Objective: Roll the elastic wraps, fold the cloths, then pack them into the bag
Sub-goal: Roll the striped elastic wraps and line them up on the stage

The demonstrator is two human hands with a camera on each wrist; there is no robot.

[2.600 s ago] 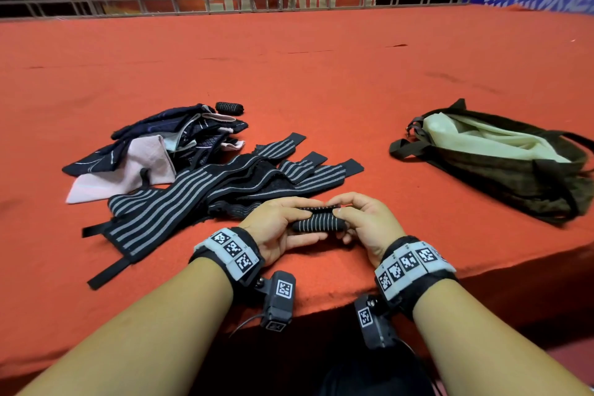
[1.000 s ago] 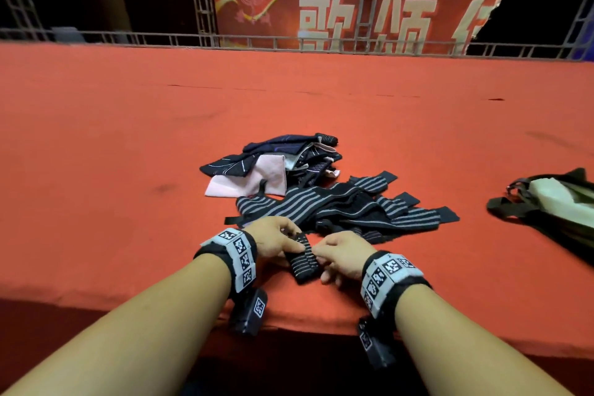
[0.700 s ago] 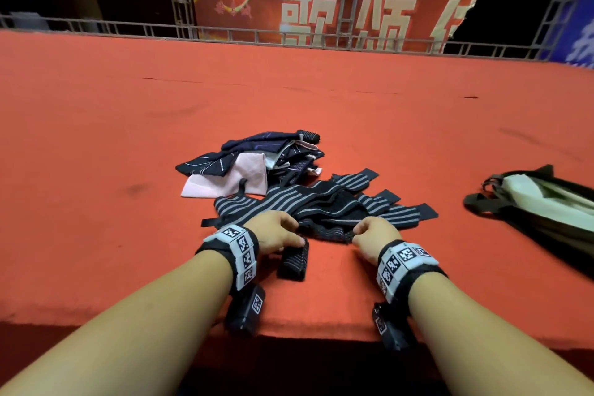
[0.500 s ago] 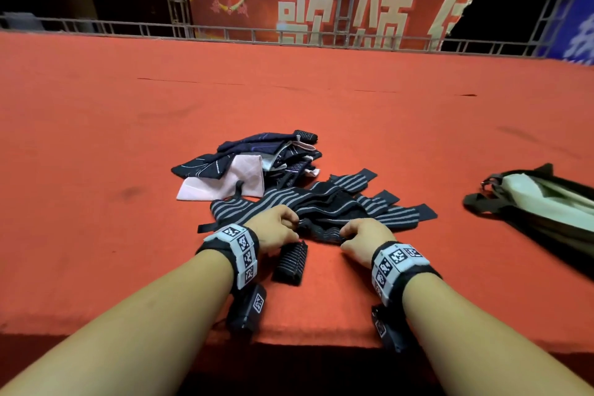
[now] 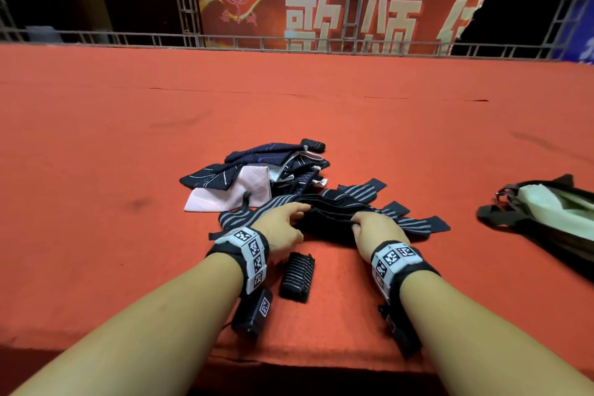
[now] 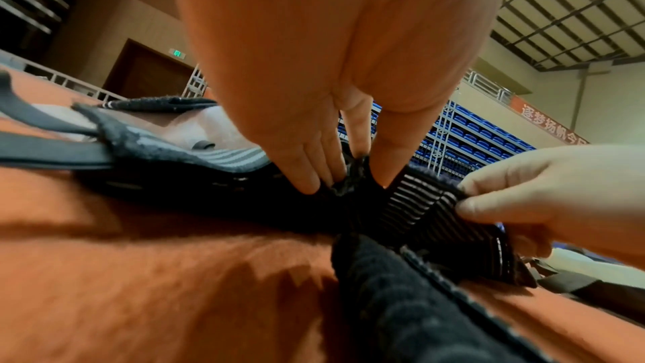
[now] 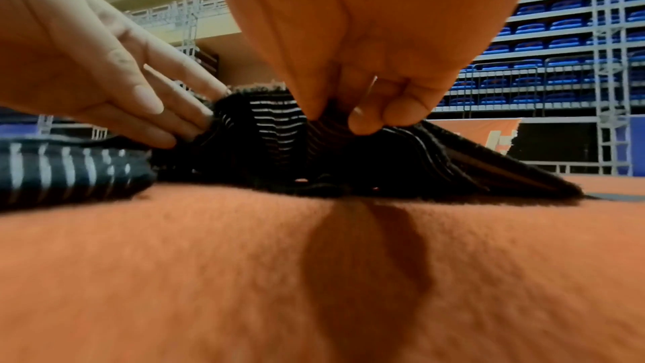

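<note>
Hands [image 5: 328, 231] on striped wraps [image 5: 414, 222]

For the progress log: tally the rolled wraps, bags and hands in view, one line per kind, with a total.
Rolled wraps: 2, near roll and far roll
Bag: 1
Hands: 2, left hand touching and right hand pinching the loose wraps
Total: 5

A rolled black wrap [image 5: 297, 276] with grey stripes lies on the red counter [image 5: 96, 170], nearest the edge. Behind it sprawls a heap of unrolled striped wraps [image 5: 340, 212]; further back, crumpled navy and pink cloths [image 5: 244, 177] and another small roll [image 5: 313, 145]. The open olive bag [image 5: 546, 219] lies well apart at right.
</note>
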